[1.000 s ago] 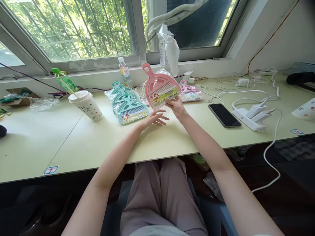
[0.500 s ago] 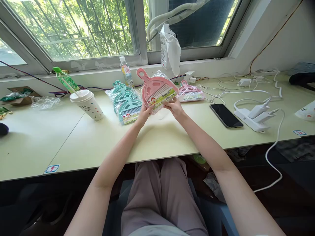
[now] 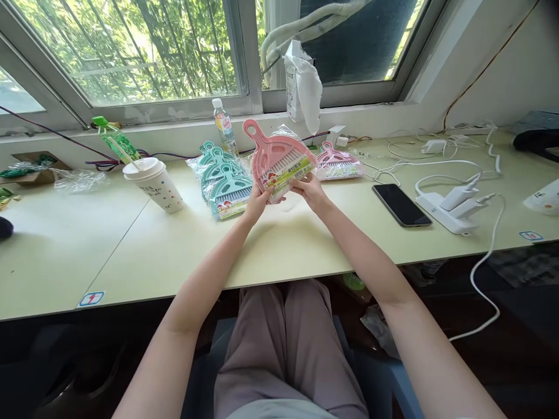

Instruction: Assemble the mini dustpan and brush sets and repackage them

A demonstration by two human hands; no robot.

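A pink dustpan and brush set [image 3: 278, 152] in clear wrapping is held up above the desk, its handle tilted to the upper left and a yellow-green label across its lower part. My left hand [image 3: 258, 203] grips its lower left edge, and my right hand [image 3: 308, 191] grips the lower right. Both hands are closed on it, with some fingers hidden behind. Just left of it lie several wrapped teal dustpan sets [image 3: 230, 189], overlapping one another. Behind my right hand rests another wrapped pink dustpan set [image 3: 337, 163] on the desk.
A white lidded cup [image 3: 155, 185] with a straw stands at the left, by a green-capped bottle [image 3: 114, 142]. Another bottle [image 3: 224, 127] stands near the window. To the right are a black phone [image 3: 400, 205], a power strip [image 3: 445, 212] and loose white cables. The desk edge [image 3: 288, 280] crosses above my lap.
Almost nothing differs. Both hands keep the pink dustpan set in the same place, and the whole view has shifted very slightly.
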